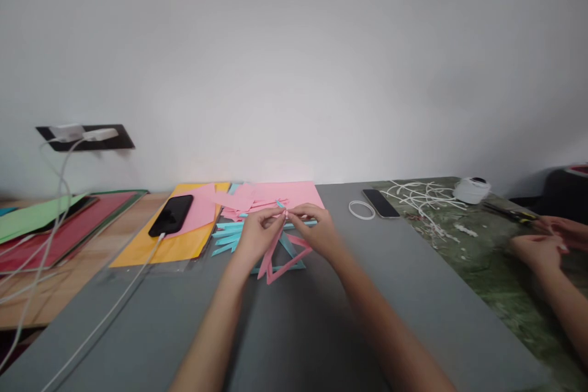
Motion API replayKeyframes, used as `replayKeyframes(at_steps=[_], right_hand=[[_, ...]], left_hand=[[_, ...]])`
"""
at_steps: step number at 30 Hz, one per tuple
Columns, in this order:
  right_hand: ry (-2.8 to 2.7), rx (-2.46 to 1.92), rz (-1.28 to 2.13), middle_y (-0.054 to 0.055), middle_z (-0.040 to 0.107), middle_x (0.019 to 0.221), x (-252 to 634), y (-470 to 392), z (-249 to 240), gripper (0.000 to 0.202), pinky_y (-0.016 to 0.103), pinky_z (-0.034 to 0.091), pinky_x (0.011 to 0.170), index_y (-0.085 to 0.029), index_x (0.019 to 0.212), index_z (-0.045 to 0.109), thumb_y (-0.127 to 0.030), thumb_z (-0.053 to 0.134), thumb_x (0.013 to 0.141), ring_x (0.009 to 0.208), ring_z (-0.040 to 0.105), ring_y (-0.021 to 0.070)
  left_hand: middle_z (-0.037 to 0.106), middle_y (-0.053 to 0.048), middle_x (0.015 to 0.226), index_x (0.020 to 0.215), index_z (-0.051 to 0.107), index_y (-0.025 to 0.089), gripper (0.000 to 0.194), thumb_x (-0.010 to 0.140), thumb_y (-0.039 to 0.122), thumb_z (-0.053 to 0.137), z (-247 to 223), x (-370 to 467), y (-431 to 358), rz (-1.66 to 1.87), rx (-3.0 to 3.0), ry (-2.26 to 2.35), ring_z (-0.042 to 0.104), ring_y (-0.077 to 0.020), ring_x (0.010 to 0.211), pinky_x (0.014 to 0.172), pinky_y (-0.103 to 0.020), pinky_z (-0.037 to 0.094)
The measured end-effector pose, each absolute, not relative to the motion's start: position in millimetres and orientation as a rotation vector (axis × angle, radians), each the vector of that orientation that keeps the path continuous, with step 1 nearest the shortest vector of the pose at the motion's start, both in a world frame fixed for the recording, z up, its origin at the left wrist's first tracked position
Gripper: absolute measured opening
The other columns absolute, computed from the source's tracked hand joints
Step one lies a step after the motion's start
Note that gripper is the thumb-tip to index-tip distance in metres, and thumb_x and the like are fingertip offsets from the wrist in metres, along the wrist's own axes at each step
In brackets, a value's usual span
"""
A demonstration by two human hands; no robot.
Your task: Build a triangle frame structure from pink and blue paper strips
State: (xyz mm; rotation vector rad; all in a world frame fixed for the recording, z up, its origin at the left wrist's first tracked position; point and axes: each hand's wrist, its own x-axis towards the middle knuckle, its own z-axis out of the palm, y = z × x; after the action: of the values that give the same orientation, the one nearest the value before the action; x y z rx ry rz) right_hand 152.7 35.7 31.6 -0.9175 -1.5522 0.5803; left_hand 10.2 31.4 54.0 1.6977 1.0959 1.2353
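My left hand (pixel 256 236) and my right hand (pixel 316 231) meet over the grey table (pixel 413 300), both pinching the same folded pink paper strip piece (pixel 278 255) at its top. The piece hangs below my fingers as a pointed shape joined with a light blue paper strip (pixel 288 245). Just behind my hands lie several loose blue strips (pixel 226 236) and pink strips (pixel 250 202) on a pink sheet (pixel 294 193).
A black phone (pixel 171 215) on a white cable lies on yellow paper (pixel 179 248). Green and red sheets (pixel 50 229) are stacked at left. At right are a white ring (pixel 361 209), a second phone (pixel 381 203), white cords (pixel 425 196), and another person's hands (pixel 539 245).
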Motion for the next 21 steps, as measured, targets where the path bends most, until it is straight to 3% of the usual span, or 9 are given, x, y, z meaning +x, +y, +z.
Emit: replayKeyframes(at_steps=[4,13,16,21], right_hand=[[-1.510,-0.964,0.690,0.004,0.069,0.076,154,38,30,0.011,0.029,0.048,0.064,-0.023,0.075,0.070,-0.031,0.064,0.070,0.073,0.062,0.0178],[-1.460,-1.016,0.746,0.004,0.069,0.074,157,39,30,0.010,0.030,0.047,0.064,-0.021,0.075,0.068,-0.029,0.065,0.069,0.068,0.062,0.0170],[-1.429,-1.066,0.727,0.005,0.069,0.074,158,40,30,0.012,0.030,0.047,0.063,-0.019,0.076,0.068,-0.029,0.064,0.070,0.067,0.062,0.0171],[-1.415,-1.063,0.684,0.007,0.070,0.078,158,40,32,0.014,0.028,0.047,0.062,-0.017,0.076,0.067,-0.028,0.063,0.070,0.069,0.062,0.0168]], left_hand=[[0.071,-0.006,0.085,0.088,0.070,0.018,0.022,0.073,0.031,0.059,53,9,31,1.202,1.782,1.069,0.064,-0.0190,0.079,0.070,-0.029,0.050],[0.065,-0.011,0.104,0.100,0.063,0.016,0.036,0.068,0.033,0.064,52,0,35,1.248,1.711,1.388,0.063,-0.0189,0.079,0.072,-0.031,0.047],[0.067,-0.008,0.091,0.085,0.065,0.015,0.027,0.072,0.038,0.058,53,-2,33,1.272,1.762,1.480,0.060,-0.0188,0.077,0.069,-0.030,0.044],[0.063,-0.002,0.071,0.075,0.064,0.015,0.035,0.077,0.046,0.048,55,3,29,1.052,1.823,1.339,0.054,-0.0163,0.067,0.062,-0.026,0.038]])
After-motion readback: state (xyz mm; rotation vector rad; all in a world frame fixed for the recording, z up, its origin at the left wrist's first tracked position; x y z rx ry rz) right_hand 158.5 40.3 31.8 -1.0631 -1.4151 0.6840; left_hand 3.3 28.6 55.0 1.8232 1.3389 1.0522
